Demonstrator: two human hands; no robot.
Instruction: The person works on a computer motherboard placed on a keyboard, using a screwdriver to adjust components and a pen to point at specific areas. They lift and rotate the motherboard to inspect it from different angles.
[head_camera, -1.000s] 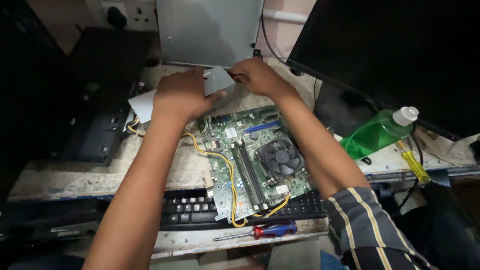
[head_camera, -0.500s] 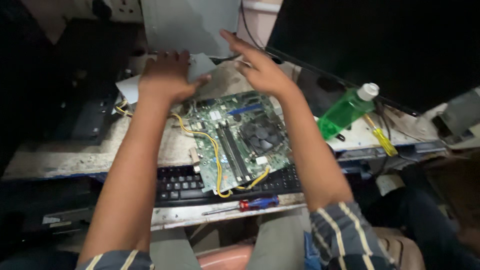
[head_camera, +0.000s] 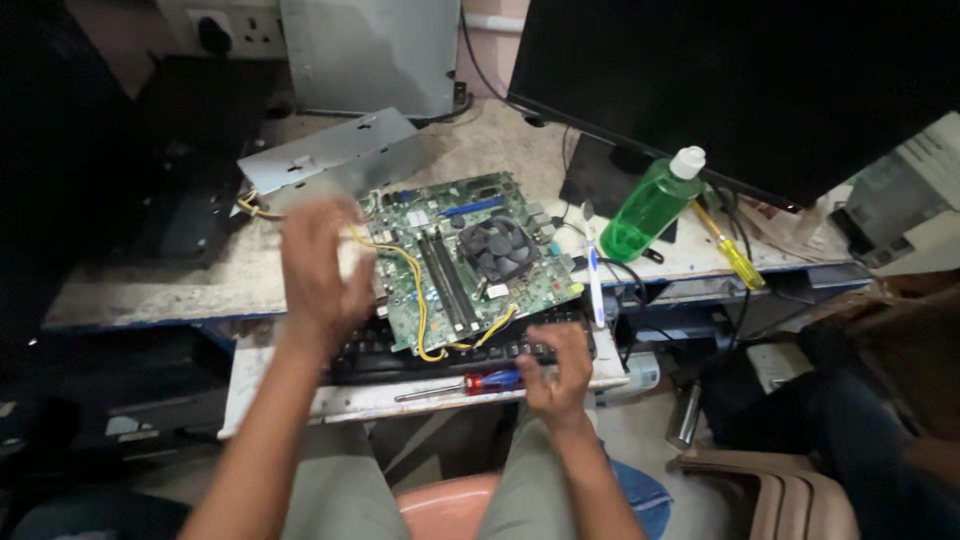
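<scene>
The red-and-blue-handled screwdriver (head_camera: 470, 384) lies flat on the pull-out shelf (head_camera: 300, 405), just in front of the green motherboard (head_camera: 460, 262), its tip pointing away to my left. My right hand (head_camera: 556, 375) rests with loosely spread fingers touching its handle end, not yet closed round it. My left hand (head_camera: 322, 268) hovers open and blurred at the motherboard's left edge, grasping nothing. To take the tool well, I judge I should pinch the handle at its middle and lift straight up, clear of the black keyboard (head_camera: 440, 355) half-hidden under the motherboard's front edge. Right of the motherboard lies a green bottle (head_camera: 650, 208); a yellow screwdriver (head_camera: 730, 250) beyond it.
</scene>
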